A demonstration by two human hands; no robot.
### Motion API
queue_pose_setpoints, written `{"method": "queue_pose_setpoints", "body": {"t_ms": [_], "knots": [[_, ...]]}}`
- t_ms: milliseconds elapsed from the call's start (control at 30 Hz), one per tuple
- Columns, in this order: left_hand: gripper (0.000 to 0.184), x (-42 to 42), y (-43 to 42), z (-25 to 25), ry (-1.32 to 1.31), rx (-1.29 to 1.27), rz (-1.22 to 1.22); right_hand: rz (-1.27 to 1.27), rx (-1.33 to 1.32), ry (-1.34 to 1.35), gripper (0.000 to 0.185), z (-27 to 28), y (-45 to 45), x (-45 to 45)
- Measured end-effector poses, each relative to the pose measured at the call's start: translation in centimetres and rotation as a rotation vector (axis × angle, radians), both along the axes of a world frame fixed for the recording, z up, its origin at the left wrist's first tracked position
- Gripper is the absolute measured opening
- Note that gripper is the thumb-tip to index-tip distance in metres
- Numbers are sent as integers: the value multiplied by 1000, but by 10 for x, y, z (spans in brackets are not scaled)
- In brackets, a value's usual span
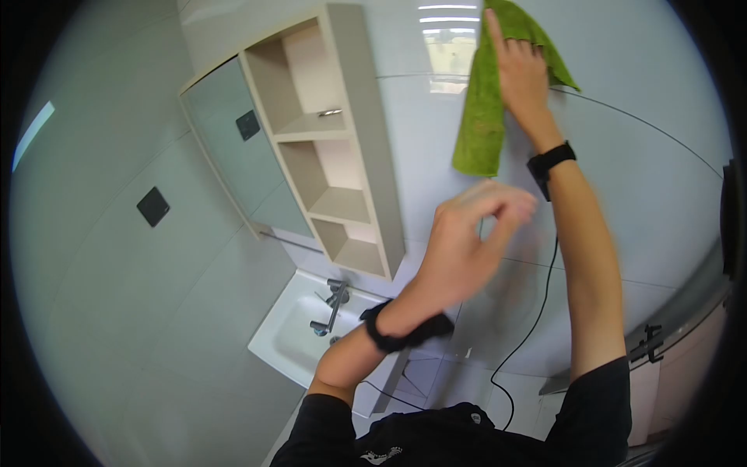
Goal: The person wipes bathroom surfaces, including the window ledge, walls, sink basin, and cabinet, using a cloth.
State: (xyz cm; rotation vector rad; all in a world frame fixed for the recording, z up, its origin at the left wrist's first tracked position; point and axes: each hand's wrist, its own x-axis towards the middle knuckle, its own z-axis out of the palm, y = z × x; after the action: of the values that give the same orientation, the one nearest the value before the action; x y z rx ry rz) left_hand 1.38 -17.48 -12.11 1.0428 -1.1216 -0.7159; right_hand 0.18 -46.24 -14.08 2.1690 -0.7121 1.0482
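A green cloth [481, 117] lies against the glossy tiled wall at the upper middle. My right hand [523, 82] is on it, index finger stretched along the cloth and the other fingertips tucked into its folds. Below the cloth, nearer the camera, my left hand [467, 241] hangs in front of the wall, blurred by motion. Its fingers are curled toward the thumb, with nothing visible in them, and it does not touch the cloth. Both wrists wear black bands.
A beige open-shelf cabinet [373, 140] with a mirror door [233, 148] is mounted left of the cloth. Beneath it is a white sink [284, 331] with a metal faucet [336, 307]. A thin black cable [537, 319] hangs down the wall. Dark fittings [647, 344] stand at the lower right.
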Motion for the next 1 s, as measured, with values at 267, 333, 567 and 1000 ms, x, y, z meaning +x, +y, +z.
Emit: {"method": "queue_pose_setpoints", "body": {"t_ms": [267,333,567,1000], "knots": [[46,3,-122,-99,-1156,-212,386,280,152,177,79,14,-14,-13],[46,12,-123,-96,-1195,-139,498,361,79,185,72,25,-17,-28],[38,62,-120,-78,-961,104,632,138,74,170,58,53,4,-63],[20,99,-135,-76,-894,124,659,167,-27,55,38,67,-12,-46]]}}
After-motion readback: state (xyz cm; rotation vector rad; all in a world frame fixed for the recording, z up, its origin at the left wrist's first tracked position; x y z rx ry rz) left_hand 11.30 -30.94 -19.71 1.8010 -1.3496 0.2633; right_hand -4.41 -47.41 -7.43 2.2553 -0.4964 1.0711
